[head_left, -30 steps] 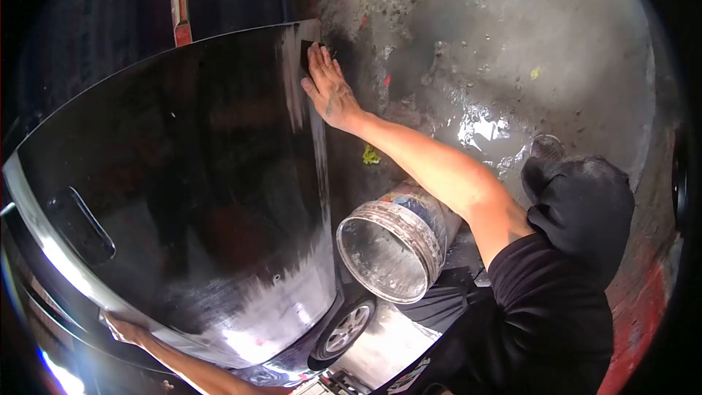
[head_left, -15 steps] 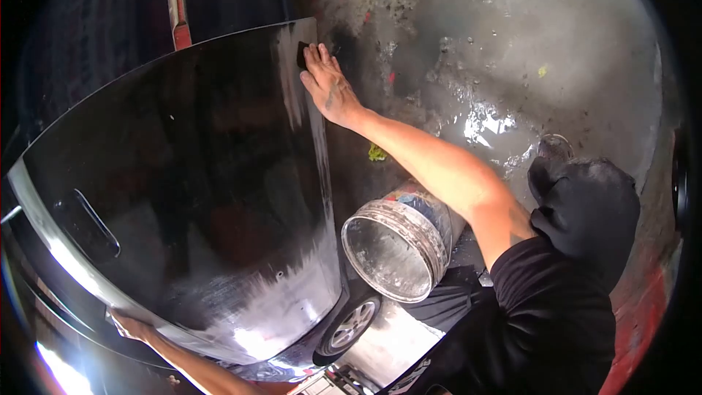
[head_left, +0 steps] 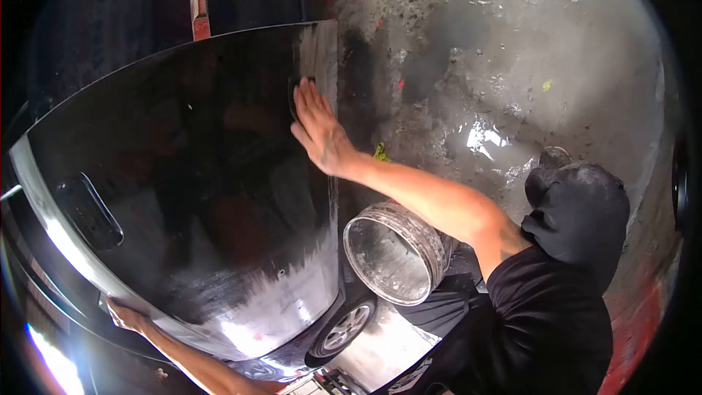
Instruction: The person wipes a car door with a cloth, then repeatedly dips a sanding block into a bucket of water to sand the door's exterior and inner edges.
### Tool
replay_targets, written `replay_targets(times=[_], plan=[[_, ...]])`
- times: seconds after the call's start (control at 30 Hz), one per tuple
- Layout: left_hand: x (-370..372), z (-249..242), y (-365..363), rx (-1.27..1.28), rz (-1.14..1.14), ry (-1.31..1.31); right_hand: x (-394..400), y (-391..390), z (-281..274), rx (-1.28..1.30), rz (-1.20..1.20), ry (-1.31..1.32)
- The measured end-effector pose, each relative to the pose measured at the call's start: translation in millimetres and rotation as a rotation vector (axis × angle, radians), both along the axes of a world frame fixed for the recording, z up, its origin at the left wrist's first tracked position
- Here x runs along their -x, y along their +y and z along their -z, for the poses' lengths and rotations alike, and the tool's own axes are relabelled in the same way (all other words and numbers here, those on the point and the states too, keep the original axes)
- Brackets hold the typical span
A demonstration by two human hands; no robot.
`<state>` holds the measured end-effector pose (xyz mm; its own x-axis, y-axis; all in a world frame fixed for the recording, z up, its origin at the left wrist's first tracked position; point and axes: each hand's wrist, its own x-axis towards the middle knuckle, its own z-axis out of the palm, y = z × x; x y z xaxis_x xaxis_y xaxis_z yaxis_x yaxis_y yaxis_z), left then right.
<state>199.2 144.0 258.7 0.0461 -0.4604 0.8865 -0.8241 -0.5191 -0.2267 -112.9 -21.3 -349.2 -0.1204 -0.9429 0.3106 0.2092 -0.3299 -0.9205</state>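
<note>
A large black car door [head_left: 212, 146] with a recessed handle [head_left: 102, 208] fills the left half of the view. Pale, scuffed patches mark its right edge and lower part. My right hand [head_left: 322, 135] lies with fingers extended on the panel near that right edge. Under its fingertips is a thin dark sheet [head_left: 294, 99], which looks like sandpaper and is mostly hidden. At the lower left, my left hand [head_left: 128, 316] grips the door's rim, its fingertips partly out of sight.
A stained bucket [head_left: 387, 252] is close beneath my right forearm. A car wheel [head_left: 344, 330] shows below the door. Wet concrete floor [head_left: 468, 51] stretches across the upper right, with a yellow-green scrap [head_left: 381, 152] on it.
My right hand has slid down along the door's right edge with the dark sheet. My left hand stays on the rim. The whole view has shifted slightly.
</note>
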Motion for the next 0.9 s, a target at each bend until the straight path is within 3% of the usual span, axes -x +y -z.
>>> replay_targets(times=[0.17,0.23,0.37,0.53,0.7,0.9], plan=[[14.7,7.2,-4.2,0.035,0.011,0.07,43.7,-97.3,-12.2,0.007,0.293,-0.113],[15.5,8.5,-1.4,0.049,0.012,0.09,30.7,-92.5,-5.5,0.067,0.341,-0.052],[27.4,16.7,-7.0,0.063,0.04,0.139,-7.4,8.4,13.3,0.027,0.015,0.066],[29.5,18.8,-8.8,0.026,-0.015,0.101,48.0,-88.7,-12.9,-0.008,0.199,-0.091],[29.4,22.7,-6.8,0.07,0.073,0.143,-1.9,18.0,3.5,0.05,-0.002,0.046],[30.4,19.8,-10.5,0.112,0.063,0.202,25.2,-79.1,-1.1,0.062,0.313,-0.1]])
